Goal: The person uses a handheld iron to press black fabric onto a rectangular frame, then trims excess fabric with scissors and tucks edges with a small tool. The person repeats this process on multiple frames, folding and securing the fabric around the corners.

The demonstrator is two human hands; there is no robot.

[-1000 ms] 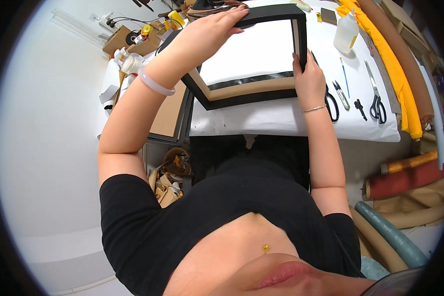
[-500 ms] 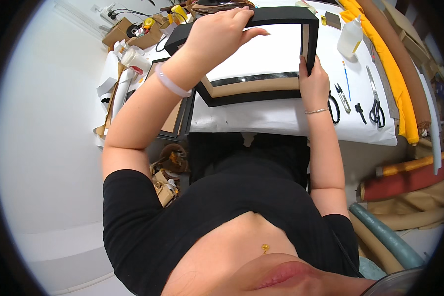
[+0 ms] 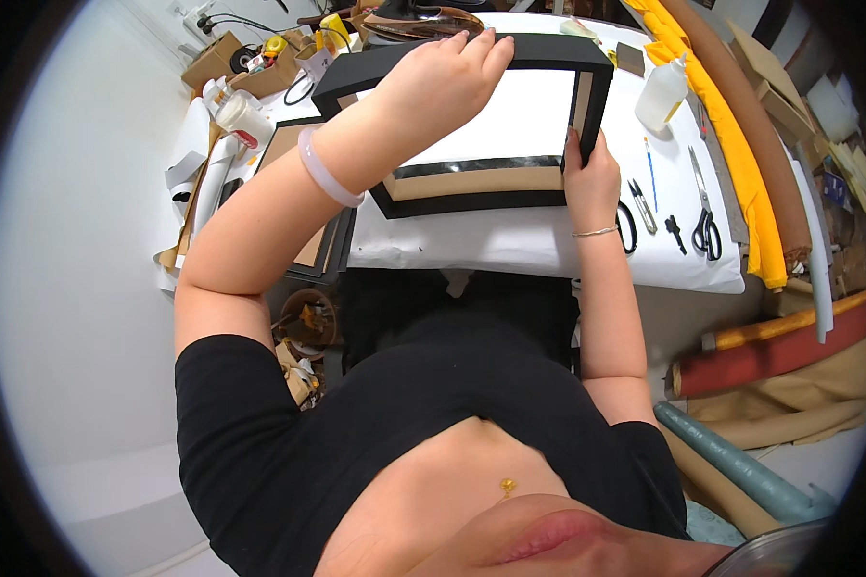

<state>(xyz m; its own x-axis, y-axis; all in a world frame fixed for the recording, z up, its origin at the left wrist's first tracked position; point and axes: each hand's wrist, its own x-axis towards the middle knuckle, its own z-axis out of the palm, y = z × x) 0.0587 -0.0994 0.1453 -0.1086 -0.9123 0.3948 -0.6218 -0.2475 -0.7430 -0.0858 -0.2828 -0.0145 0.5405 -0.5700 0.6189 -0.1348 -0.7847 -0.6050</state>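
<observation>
A large black picture frame with a tan inner edge is tilted up off the white table, its near rail resting low and its far rail raised. My left hand lies over the frame's far top rail, fingers curled across it. My right hand grips the frame's right side rail near its lower corner. Inside the frame shows a white sheet. A pale bangle circles my left wrist and a thin bracelet my right.
Black-handled scissors, a smaller pair, a blue pen and a white glue bottle lie right of the frame. Yellow cloth and rolls of material run along the right. More frames, boxes and clutter sit at the left.
Both hands have tipped the frame's far rail higher and drawn it closer. My left hand has slid along the top rail; my right hand keeps its hold on the right rail.
</observation>
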